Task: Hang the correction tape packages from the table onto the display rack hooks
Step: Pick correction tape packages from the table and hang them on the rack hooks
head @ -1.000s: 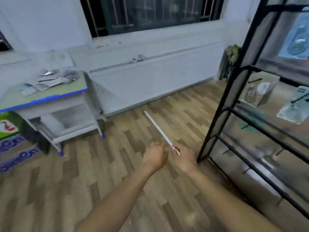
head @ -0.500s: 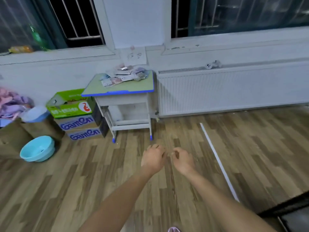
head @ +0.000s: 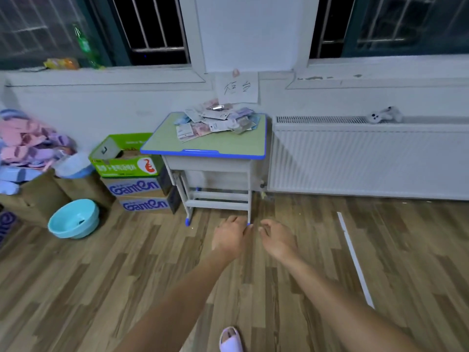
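Note:
A pile of correction tape packages (head: 215, 119) lies on the far half of a small green-topped table (head: 203, 146) with a blue edge, standing against the wall. My left hand (head: 232, 238) and my right hand (head: 278, 240) are held out side by side in front of me, well short of the table and below its top. Both hang with fingers loosely curled and hold nothing. The display rack is out of view.
Stacked cardboard boxes (head: 137, 184) stand left of the table, with a light blue basin (head: 73, 219) on the floor and a heap of cloth (head: 28, 146) further left. A white radiator (head: 368, 158) runs along the wall on the right. A white strip (head: 355, 260) lies on the wooden floor.
The view has swung left, away from the black rack, until the table sits straight ahead and nearer. Both hands stay together in front of me, holding nothing.

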